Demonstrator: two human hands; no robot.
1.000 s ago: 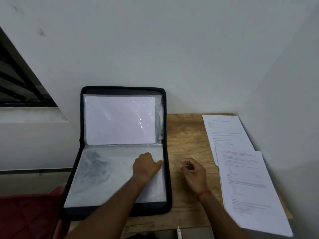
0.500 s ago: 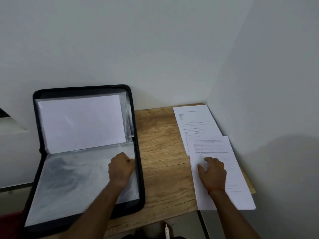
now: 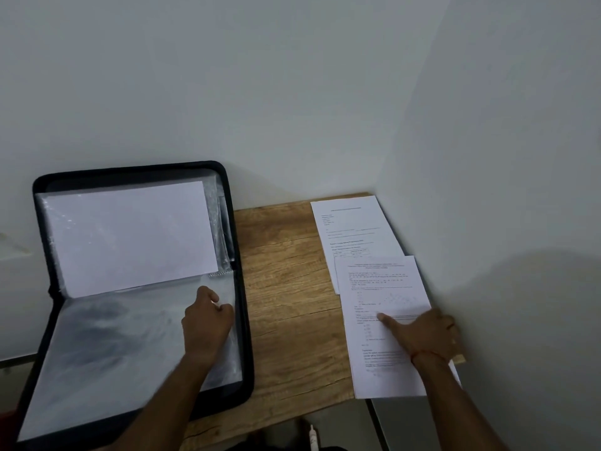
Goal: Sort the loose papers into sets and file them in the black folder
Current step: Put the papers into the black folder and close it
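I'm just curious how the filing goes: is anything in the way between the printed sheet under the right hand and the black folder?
Nothing visible. Only bare wooden table lies between the printed sheet and the open black folder. The left hand rests on the folder's clear sleeve.

The folder (image 3: 243,323) lies open on the table (image 3: 289,304), a blank sheet (image 3: 130,236) in its far half, and right of the folder the nearer sheet (image 3: 380,288) overlaps the farther sheet (image 3: 351,222).
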